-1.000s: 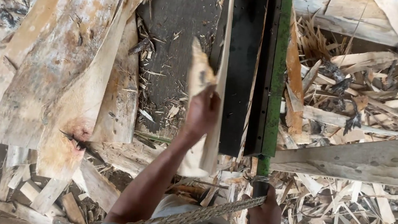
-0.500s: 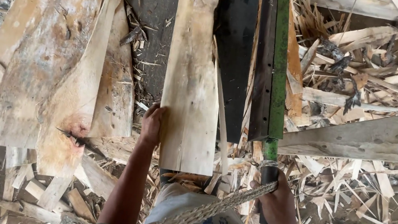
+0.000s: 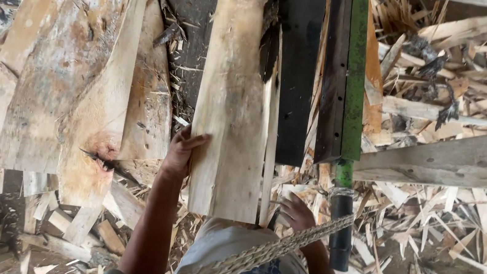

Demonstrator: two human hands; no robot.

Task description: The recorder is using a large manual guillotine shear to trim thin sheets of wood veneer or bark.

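no packages, no labels, no signs, no screens

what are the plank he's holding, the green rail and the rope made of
Plank: raw sawn wood, pale and unfinished, with grain and rough splintery edges; the left hand grips its edge.
Green rail: probably painted metal, straight and smooth-edged, though the paint hides the surface.
Rope: looks like braided natural fibre, tan, coarse and plaited; synthetic can't be ruled out.
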